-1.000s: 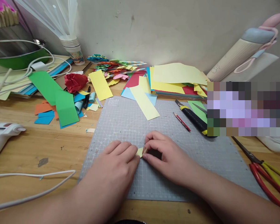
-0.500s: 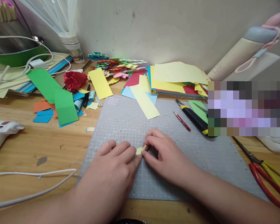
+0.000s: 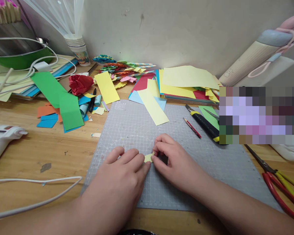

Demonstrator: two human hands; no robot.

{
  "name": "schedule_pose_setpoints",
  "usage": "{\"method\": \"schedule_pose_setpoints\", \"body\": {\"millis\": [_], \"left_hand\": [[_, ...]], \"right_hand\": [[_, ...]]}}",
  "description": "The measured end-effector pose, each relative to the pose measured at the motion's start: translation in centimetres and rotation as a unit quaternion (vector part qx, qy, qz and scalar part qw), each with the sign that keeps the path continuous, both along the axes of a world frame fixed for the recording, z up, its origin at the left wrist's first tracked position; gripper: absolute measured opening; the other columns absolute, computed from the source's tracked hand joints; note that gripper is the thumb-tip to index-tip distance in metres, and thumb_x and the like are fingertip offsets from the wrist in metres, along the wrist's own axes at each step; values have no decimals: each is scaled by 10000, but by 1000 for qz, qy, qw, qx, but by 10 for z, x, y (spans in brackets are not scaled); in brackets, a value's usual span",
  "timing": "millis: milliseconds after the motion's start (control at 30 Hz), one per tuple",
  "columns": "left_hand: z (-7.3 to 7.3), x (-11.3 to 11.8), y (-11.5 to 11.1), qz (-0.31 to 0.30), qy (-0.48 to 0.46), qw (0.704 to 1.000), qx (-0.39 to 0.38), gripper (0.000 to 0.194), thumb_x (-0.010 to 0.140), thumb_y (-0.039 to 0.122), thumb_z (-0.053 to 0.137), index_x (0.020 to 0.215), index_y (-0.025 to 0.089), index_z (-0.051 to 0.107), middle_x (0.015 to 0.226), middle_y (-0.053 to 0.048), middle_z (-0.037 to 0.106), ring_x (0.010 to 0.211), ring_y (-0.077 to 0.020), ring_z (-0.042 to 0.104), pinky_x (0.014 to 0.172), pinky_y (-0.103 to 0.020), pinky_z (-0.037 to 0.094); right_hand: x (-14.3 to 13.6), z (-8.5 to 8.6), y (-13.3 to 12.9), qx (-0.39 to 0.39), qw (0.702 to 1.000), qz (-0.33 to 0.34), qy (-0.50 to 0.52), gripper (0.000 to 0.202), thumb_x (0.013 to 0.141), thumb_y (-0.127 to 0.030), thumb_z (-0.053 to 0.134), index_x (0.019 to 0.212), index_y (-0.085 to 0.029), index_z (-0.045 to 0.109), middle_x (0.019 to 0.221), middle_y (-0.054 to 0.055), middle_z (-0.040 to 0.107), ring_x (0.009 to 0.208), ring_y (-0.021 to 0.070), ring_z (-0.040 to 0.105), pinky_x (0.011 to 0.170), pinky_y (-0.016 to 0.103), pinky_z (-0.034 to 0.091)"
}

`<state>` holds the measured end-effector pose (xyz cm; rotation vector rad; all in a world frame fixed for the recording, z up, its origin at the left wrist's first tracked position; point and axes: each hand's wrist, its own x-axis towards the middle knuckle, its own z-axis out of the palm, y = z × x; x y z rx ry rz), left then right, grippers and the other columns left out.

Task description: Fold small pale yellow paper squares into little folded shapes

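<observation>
A small pale yellow paper strip (image 3: 148, 158) lies between my two hands, low over the grey cutting mat (image 3: 186, 182). My left hand (image 3: 126, 173) grips its left part between thumb and curled fingers, which cover most of it. At the strip's right end, my right hand (image 3: 172, 156) pinches it with thumb and forefinger, where a corner stands up. Farther up the mat rests a longer pale yellow strip (image 3: 154, 107). To the right of it lie a red pencil (image 3: 192, 128) and a black and yellow utility knife (image 3: 203, 124).
Red and yellow scissors (image 3: 274, 171) lie at the right edge. A white glue gun (image 3: 6, 140) and its cable are on the left. Green paper strips (image 3: 71, 111), a red paper flower (image 3: 80, 84) and stacked coloured sheets (image 3: 188, 76) line the back. A blurred patch hides the right side.
The view has shifted slightly, so everything sits a little farther right. Both hands keep hold of the paper strip, and its raised right end looks slightly lower.
</observation>
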<state>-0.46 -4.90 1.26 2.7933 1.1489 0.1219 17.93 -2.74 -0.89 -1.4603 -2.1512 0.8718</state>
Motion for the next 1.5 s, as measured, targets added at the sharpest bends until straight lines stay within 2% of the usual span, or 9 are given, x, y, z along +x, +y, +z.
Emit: {"method": "schedule_pose_setpoints", "body": {"millis": [767, 1000, 1167, 1267, 1333, 1433, 1500], "left_hand": [[4, 2, 4, 27, -22, 998, -55, 226, 836, 181, 577, 1036, 243, 661, 985, -9, 667, 984, -224, 571, 874, -404, 298], [-2, 1, 1, 0, 7, 1000, 4, 229, 852, 192, 537, 1045, 218, 657, 967, -11, 658, 953, -231, 547, 869, -400, 296], [0, 1, 2, 17, 21, 999, -23, 282, 831, 189, 531, 1080, 233, 655, 952, -32, 632, 920, -251, 537, 844, -414, 344], [2, 2, 1, 22, 20, 998, -48, 311, 819, 181, 520, 1097, 232, 649, 945, -46, 615, 901, -261, 526, 824, -426, 374], [3, 2, 0, 21, 18, 998, -59, 332, 809, 170, 512, 1110, 224, 642, 945, -54, 608, 893, -266, 518, 819, -436, 388], [4, 3, -1, 25, 17, 997, -71, 348, 799, 148, 491, 1107, 207, 641, 961, -66, 608, 899, -273, 514, 822, -451, 403], [4, 3, -1, 27, 18, 996, -81, 363, 794, 141, 481, 1116, 202, 638, 974, -73, 610, 907, -278, 515, 816, -457, 414]], "right_hand": [[2, 1, 5, -10, 1000, 15, -3, 165, 772, -33, 513, 709, -184, 494, 856, 21, 498, 783, 161, 490, 698, 309, 401], [-1, -1, 4, -8, 1000, -10, -3, 182, 758, -40, 519, 706, -197, 443, 859, 10, 479, 776, 158, 487, 704, 315, 402], [5, -3, 6, 17, 998, -45, 35, 227, 757, -39, 516, 733, -214, 374, 856, 2, 456, 751, 146, 469, 661, 285, 407], [12, 2, 3, 27, 997, -53, 56, 141, 795, -67, 493, 795, -202, 453, 840, 8, 488, 719, 142, 485, 631, 273, 412], [15, 9, -4, 33, 999, -10, 29, 96, 860, -141, 475, 874, -186, 558, 821, 18, 550, 711, 152, 524, 630, 287, 413], [15, 16, -17, 55, 992, 90, -65, 299, 945, -240, 384, 914, -184, 676, 706, 26, 624, 652, 176, 578, 585, 308, 378], [12, 17, -24, 72, 984, 109, -119, 348, 951, -255, 364, 1041, -186, 693, 718, 39, 675, 642, 196, 617, 572, 321, 364]]}}
